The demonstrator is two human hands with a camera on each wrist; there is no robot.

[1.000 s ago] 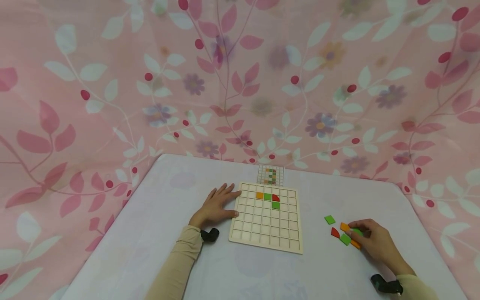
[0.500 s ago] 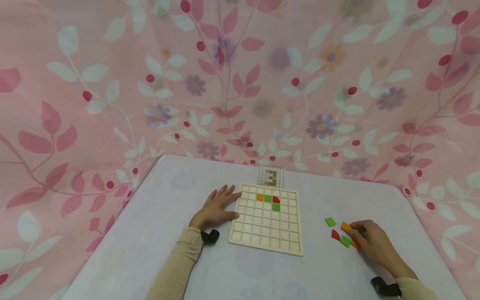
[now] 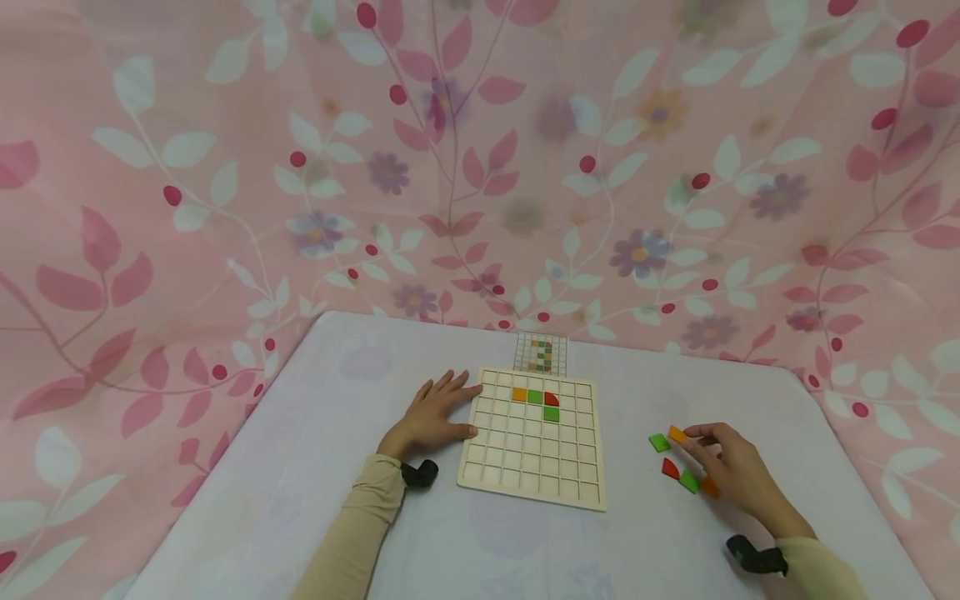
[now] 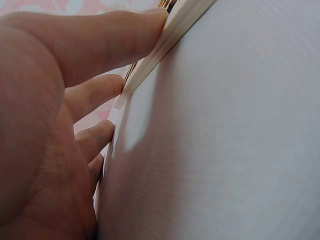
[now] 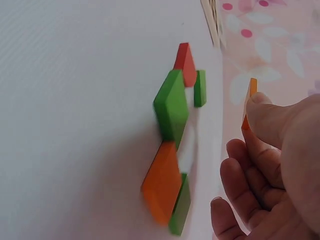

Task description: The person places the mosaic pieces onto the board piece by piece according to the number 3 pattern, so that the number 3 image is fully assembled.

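Observation:
A wooden grid board (image 3: 525, 467) lies on the white table and carries an orange tile (image 3: 519, 394), a green tile (image 3: 535, 396), a red tile (image 3: 552, 399) and another green tile (image 3: 551, 413). My left hand (image 3: 442, 404) rests flat, its fingers (image 4: 120, 40) against the board edge (image 4: 170, 35). My right hand (image 3: 692, 440) pinches an orange tile (image 3: 677, 434) (image 5: 248, 102) just above the table. Beside it lie loose tiles: green (image 3: 659, 442), red (image 3: 670, 468), green (image 3: 688, 482) (image 5: 172, 107) and orange (image 3: 708, 489) (image 5: 162, 182).
A small pattern card (image 3: 540, 354) lies just behind the board. The white table (image 3: 360, 367) ends at a pink floral cloth (image 3: 480, 167) that hangs behind and around it. The loose tiles sit to the right of the board.
My right hand has picked an orange tile out of the loose pile and raised it up and slightly left. The left hand and the board have not moved.

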